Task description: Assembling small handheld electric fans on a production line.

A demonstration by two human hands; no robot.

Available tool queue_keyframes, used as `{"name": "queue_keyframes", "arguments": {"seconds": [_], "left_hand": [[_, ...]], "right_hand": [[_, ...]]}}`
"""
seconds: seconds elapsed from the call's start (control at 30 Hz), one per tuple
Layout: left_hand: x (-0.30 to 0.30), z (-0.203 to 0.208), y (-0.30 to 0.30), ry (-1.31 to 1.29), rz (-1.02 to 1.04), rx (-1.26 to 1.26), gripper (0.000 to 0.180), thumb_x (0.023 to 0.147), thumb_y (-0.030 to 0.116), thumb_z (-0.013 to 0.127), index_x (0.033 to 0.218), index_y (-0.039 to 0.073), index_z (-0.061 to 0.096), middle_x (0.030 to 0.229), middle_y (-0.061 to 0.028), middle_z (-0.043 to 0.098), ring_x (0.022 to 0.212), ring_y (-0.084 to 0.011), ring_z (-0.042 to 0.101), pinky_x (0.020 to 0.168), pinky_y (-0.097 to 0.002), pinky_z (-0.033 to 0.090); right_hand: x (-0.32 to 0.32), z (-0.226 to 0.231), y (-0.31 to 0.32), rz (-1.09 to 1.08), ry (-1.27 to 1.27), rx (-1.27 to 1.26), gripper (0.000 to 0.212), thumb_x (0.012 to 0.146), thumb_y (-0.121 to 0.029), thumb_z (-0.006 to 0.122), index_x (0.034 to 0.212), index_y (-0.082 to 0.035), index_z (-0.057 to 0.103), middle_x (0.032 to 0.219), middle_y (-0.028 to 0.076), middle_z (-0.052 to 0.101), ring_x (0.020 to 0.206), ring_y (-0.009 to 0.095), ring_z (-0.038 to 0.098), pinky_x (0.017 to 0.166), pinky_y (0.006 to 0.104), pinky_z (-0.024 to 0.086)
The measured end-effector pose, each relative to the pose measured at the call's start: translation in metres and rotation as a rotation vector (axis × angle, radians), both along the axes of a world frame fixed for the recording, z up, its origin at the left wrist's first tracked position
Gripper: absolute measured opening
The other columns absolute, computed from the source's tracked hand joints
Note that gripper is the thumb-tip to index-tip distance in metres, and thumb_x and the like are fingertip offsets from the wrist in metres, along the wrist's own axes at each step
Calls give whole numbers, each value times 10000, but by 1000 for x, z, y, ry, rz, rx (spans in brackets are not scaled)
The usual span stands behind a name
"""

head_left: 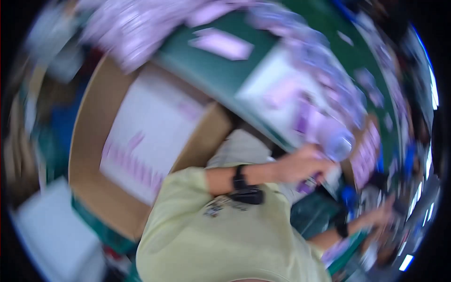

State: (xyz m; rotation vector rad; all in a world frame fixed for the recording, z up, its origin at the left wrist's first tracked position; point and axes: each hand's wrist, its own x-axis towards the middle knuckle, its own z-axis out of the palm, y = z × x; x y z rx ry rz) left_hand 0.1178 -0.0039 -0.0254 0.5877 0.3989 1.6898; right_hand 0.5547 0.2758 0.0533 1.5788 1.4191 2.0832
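My left hand, with a black band and a dark device at its wrist, is closed in front of my body. A small purple thing pokes out of its fingers; blur hides its kind. Right beside the knuckles is a clear, round-ended plastic thing, like a bottle or cup; whether the hand touches it I cannot tell. Out to the right reaches my right hand, its fingers smeared by motion. Several clear containers with pinkish-purple parts stand in a row on the green table.
To the left, a large open cardboard box holds a white sheet with pink pieces along its edge. Clear plastic bags heap up behind it. A pale pink packet lies on the table. A white box-like thing stands lower left.
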Motion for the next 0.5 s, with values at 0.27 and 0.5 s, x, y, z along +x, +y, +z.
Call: {"name": "queue_keyframes", "arguments": {"seconds": [0.27, 0.5], "left_hand": [[-17, 32, 25, -294, -357, -164, 189, 950, 170, 531, 1023, -4, 522, 721, -55, 528, 640, -174, 527, 657, -332, 443], [16, 45, 51, -161, -386, -202, 212, 954, 201, 501, 1035, 4, 507, 731, -64, 495, 655, -181, 488, 667, -340, 409]], "right_hand": [[-173, 11, -24, 1426, 1991, -188, 467, 891, -223, 713, 1224, 31, 507, 1104, 129, 629, 968, 186, 608, 914, 332, 461], [-150, 15, -56, 1678, 1868, 31, 376, 936, -204, 603, 1203, 19, 460, 896, 119, 648, 857, 184, 628, 897, 344, 482]]}}
